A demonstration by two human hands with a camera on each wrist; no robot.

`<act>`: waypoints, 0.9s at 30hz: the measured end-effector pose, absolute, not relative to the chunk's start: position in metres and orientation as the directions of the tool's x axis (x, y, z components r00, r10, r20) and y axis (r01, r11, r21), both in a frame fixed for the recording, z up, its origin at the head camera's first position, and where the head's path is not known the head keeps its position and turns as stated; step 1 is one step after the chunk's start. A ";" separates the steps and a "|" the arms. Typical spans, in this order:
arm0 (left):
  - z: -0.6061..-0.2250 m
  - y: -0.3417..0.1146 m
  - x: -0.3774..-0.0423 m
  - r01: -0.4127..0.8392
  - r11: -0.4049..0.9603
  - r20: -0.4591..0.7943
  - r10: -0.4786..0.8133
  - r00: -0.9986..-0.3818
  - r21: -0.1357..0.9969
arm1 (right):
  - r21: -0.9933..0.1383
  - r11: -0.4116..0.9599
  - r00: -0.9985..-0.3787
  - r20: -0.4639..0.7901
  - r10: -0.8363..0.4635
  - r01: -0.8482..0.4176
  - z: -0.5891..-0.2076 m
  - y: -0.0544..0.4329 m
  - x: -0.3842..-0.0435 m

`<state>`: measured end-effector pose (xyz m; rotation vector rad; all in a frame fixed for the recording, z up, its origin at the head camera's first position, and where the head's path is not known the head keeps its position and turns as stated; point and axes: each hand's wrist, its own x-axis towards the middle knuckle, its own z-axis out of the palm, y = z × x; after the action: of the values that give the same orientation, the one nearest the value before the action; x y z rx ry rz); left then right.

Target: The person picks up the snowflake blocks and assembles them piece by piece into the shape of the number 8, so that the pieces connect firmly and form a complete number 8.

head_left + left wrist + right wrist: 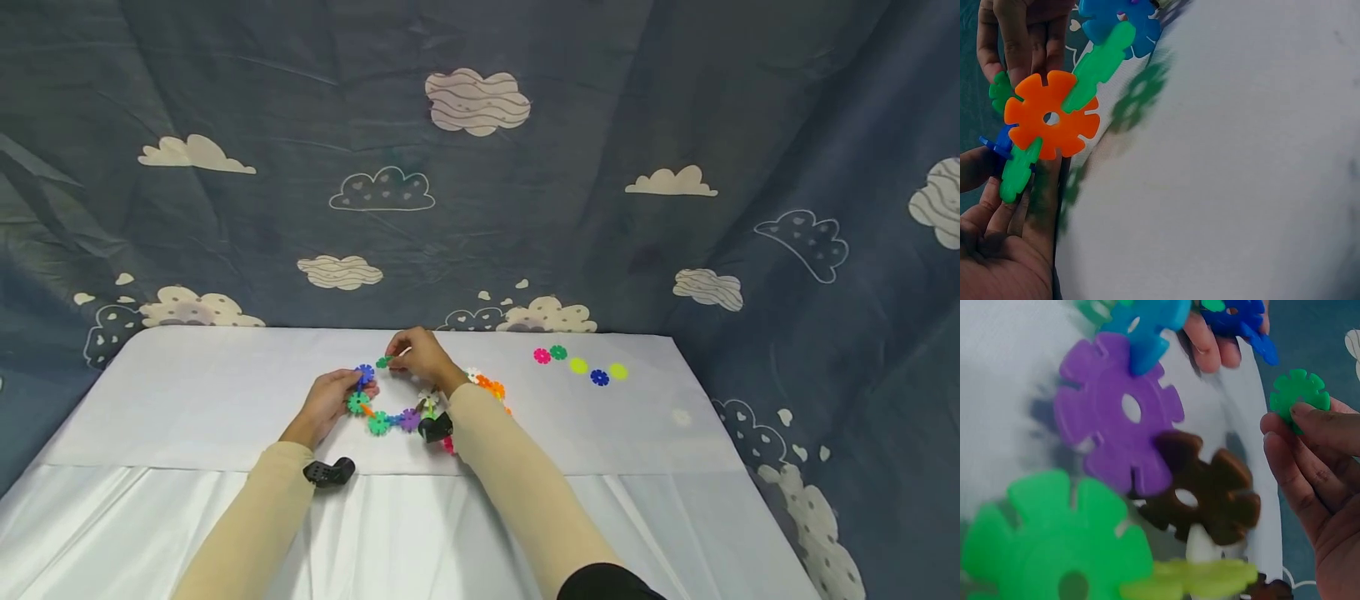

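Observation:
My left hand (327, 404) grips the end of a chain of notched plastic discs by a blue disc (365, 373). Close to that end, my right hand (422, 354) pinches a loose green disc (1300, 390) between thumb and fingers. Slotted edge to edge, the chain curves toward me through a green disc (357, 403), an orange disc (1054, 115) and a purple disc (409, 419). In the right wrist view a brown disc (1210, 494) and a bright green disc (1054, 537) follow. My right forearm hides part of the chain in the head view.
Beyond my right forearm, orange discs (491, 386) of the chain show. Farther right on the white table (225, 400) lie several loose discs: a pink one (542, 356), a green one (558, 352), a dark blue one (599, 377) and yellow ones. A cloud-print curtain (480, 208) hangs behind.

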<state>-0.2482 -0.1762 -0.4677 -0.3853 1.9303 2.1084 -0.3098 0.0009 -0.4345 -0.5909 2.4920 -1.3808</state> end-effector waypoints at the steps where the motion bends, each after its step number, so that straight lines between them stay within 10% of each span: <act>1: -0.468 -0.176 -0.248 -0.363 -0.090 -0.364 0.011 -0.931 0.927 | -0.851 0.472 -0.891 -0.012 -0.455 -0.230 -0.435 0.000 -0.310; 27: -0.467 -0.172 -0.248 -0.360 -0.079 -0.364 -0.054 -0.930 0.930 | -0.765 0.517 -0.871 0.113 -0.479 -0.383 -0.437 -0.017 -0.307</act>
<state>-0.2479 -0.1724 -0.4666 -0.4551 1.9739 2.1150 -0.3071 -0.0171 -0.4375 -0.7525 2.6365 -1.2870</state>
